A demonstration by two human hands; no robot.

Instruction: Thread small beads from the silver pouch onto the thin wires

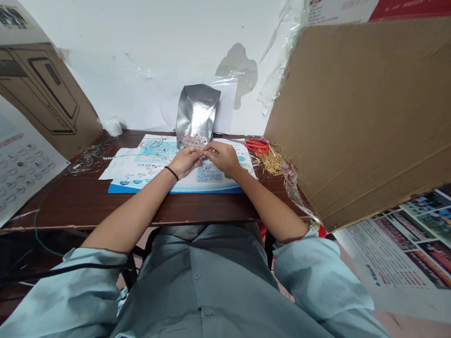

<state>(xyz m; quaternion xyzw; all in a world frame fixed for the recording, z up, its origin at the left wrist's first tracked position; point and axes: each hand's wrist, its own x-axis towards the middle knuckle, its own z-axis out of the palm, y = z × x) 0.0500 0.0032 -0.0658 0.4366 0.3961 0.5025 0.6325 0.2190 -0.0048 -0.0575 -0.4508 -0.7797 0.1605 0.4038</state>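
My left hand and my right hand meet fingertip to fingertip over printed sheets. Both are closed in a pinch, and whatever sits between the fingers is too small to name. Just beyond them lies a heap of small clear and pink beads, spilling at the foot of a silver foil pouch that stands against the wall. Beneath my hands are the printed papers with a blue edge. A dark band circles my left wrist.
Red-handled scissors lie right of the papers, beside a pile of thin gold sticks. A large cardboard panel closes off the right; a cardboard box stands left. Tangled clear thread lies on the brown table.
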